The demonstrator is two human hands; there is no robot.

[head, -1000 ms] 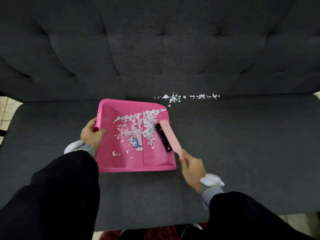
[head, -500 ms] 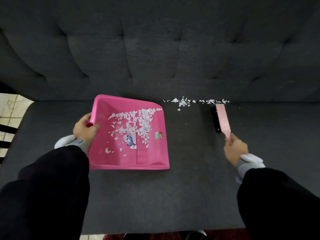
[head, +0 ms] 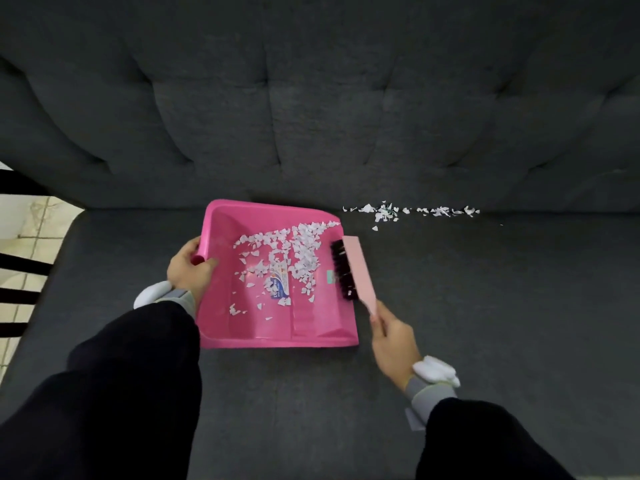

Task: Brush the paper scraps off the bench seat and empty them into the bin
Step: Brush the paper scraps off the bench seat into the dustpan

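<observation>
I have my right hand curled tight round the thin end of the pink brush. Just ahead of that grip, the dark bristles sit at the open lip of the pink dustpan, facing into it. My left hand grips the dustpan's stub handle on the opposite side, thumb over the rim. Between my two grips, a spread of paper scraps lies inside the pan around a printed label. Beyond the brush tip and off to the right, I see a thin line of loose scraps on the bench seat, right against the backrest.
</observation>
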